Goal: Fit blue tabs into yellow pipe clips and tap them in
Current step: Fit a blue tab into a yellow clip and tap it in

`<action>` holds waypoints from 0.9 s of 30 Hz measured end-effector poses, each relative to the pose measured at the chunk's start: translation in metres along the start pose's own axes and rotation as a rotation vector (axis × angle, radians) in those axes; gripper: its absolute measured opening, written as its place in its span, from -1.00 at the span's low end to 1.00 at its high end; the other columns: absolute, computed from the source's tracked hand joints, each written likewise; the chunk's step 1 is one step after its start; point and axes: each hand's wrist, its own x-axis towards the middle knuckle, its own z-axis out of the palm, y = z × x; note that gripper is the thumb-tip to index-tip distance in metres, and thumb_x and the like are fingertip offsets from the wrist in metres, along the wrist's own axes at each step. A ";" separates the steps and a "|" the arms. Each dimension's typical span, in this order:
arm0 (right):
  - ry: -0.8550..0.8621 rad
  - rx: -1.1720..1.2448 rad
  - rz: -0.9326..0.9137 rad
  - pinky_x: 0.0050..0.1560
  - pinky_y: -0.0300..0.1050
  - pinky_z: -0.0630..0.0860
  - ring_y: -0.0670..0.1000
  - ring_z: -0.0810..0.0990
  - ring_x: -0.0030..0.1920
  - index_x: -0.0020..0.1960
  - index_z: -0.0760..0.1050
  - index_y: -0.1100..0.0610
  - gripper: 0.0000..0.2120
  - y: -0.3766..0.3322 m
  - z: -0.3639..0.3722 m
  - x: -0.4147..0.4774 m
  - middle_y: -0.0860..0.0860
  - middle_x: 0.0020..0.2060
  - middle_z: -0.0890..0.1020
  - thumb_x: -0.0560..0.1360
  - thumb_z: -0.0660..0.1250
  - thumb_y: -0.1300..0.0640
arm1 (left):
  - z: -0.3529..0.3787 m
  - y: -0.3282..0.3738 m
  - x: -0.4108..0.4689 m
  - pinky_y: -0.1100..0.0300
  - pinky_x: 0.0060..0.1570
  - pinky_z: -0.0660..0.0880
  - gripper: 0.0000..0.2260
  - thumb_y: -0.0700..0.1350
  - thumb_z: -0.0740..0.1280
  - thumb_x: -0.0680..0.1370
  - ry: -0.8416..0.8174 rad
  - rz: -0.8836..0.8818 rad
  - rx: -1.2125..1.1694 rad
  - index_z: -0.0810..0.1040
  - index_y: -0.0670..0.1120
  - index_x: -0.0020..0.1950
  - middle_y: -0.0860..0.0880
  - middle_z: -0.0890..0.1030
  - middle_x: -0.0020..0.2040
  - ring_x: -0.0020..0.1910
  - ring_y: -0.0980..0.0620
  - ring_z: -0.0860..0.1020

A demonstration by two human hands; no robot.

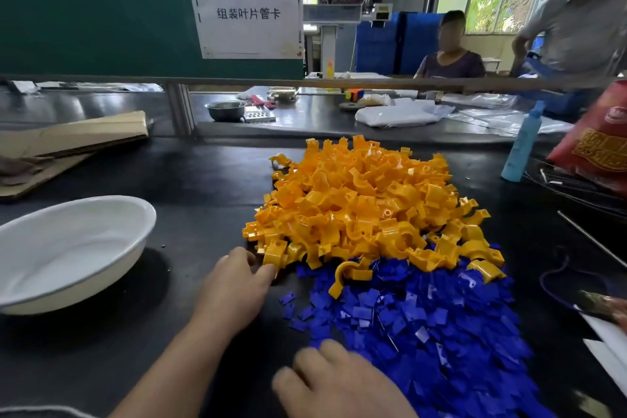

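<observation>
A big heap of yellow pipe clips (363, 204) lies on the black table, with a spread of small blue tabs (424, 326) in front of it. My left hand (234, 288) reaches to the heap's near left corner, and its fingertips touch one yellow clip (273, 256) there without a clear grip. My right hand (339, 383) hovers low over the near left edge of the blue tabs, fingers spread and blurred; nothing shows in it. One yellow clip (346, 276) lies apart on the blue tabs.
A white bowl (68, 248) stands at the left. Flattened cardboard (74, 139) lies behind it. At the right are a light blue bottle (524, 142), a red bag (597, 142) and a metal rod (592, 237). Two people are beyond the far bench.
</observation>
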 end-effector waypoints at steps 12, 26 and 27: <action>0.060 -0.176 -0.166 0.43 0.27 0.04 0.32 0.26 0.34 0.45 0.26 0.19 -0.58 -0.024 0.019 0.094 0.27 0.38 0.34 0.63 0.01 0.11 | 0.019 0.009 0.025 0.09 -0.08 0.47 -0.50 0.26 0.30 0.49 -0.044 0.093 0.204 0.41 0.12 0.38 -0.07 0.54 0.17 0.12 -0.09 0.55; 0.014 -0.105 0.107 -0.15 0.02 0.20 0.17 0.37 -0.02 0.08 0.49 0.22 -0.83 0.021 0.002 0.043 0.17 -0.04 0.51 0.56 0.17 0.24 | -0.005 0.008 -0.007 0.02 -0.02 0.60 -0.29 -0.08 0.52 0.35 -0.341 -0.008 -0.132 0.29 0.06 0.43 -0.04 0.54 0.10 -0.06 0.02 0.58; 0.015 -0.094 0.132 -0.15 0.01 0.19 0.17 0.36 -0.02 0.09 0.48 0.22 -0.83 0.023 0.001 0.044 0.18 -0.03 0.51 0.56 0.16 0.25 | -0.006 0.008 -0.007 0.04 -0.02 0.60 -0.25 -0.10 0.55 0.34 -0.346 -0.025 -0.181 0.28 0.02 0.46 -0.03 0.55 0.08 -0.07 0.03 0.58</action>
